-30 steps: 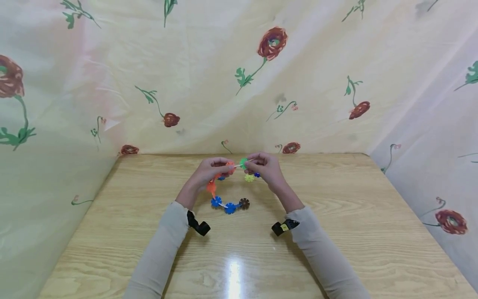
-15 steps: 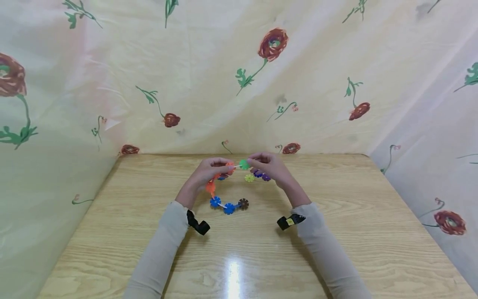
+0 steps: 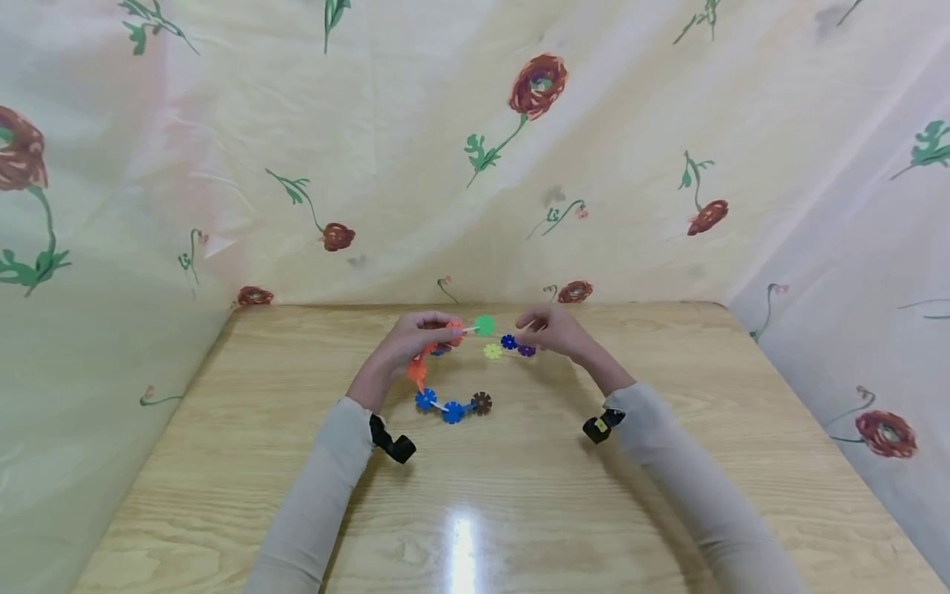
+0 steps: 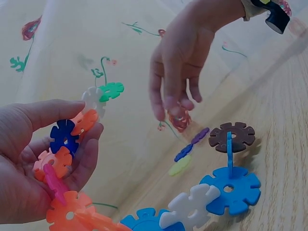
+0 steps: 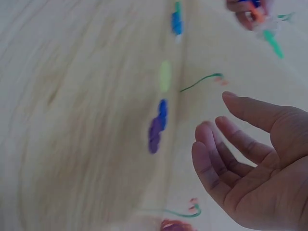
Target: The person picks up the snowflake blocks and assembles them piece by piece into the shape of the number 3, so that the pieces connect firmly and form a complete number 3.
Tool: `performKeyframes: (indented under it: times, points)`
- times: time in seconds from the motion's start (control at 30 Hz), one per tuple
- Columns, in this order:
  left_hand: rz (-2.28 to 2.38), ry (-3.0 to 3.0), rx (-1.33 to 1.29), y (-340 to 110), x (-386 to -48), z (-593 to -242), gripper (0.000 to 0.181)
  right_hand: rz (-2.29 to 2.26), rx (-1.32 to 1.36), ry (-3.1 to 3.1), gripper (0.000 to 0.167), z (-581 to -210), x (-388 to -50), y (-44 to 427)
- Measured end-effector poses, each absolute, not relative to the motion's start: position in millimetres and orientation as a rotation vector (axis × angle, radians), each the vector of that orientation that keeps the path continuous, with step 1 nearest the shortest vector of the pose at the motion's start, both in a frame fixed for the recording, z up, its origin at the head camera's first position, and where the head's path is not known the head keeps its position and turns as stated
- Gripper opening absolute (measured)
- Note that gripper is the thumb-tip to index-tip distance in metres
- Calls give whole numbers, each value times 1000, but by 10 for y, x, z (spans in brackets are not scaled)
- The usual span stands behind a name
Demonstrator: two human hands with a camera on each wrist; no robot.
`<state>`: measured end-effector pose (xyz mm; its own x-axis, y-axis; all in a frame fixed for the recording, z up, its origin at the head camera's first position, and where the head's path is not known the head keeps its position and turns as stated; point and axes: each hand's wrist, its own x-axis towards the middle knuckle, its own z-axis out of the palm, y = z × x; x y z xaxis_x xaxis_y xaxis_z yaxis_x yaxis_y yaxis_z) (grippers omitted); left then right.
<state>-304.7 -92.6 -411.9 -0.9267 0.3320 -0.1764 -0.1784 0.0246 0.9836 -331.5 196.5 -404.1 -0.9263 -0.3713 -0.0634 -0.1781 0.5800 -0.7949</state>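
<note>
Floral cloth (image 3: 416, 148) behind, wood-grain tabletop (image 3: 519, 495) in front. Chain (image 3: 453, 412) of slotted plastic flower discs curves over the table, from the left hand toward the person. Left hand (image 3: 411, 338) grasping chain near one end; right hand (image 3: 557, 330) released, fingers loosely bent, near purple disc (image 3: 526, 351), dark blue disc (image 3: 509, 341), yellow disc (image 3: 493, 351). Chain ends: green disc (image 3: 484, 325), brown disc (image 3: 481, 403).

- Head: above the forearms (image 3: 304, 503), facing forward and down over the wood-grain table (image 3: 534, 511); farthest off.
- Left wrist: close at the left hand (image 4: 19, 161), facing the right hand (image 4: 183, 53).
- Right wrist: close at the right hand, turned sideways.
- Both wrist views share the yellow flower disc (image 4: 180, 165).
</note>
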Motion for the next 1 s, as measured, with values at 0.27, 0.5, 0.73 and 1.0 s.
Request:
performKeyframes:
  times: [0.27,0.5,0.73,1.0]
  points:
    - [1963,1960,163,-935,-3072,-4114,31,-1142,-310,2584,36,-4231,-3414,1976]
    - [1967,1952,180,-933,-3075,-4126,32,-1042,-263,2605,37,-4271,-3413,1929]
    - [1975,1944,208,-924,-3080,-4123,33,-1054,-203,2617,33,-4280,-3436,1932]
    - [1978,1934,198,-929,-3056,-4122,32,-1045,-217,2643,25,-4335,-3473,1942]
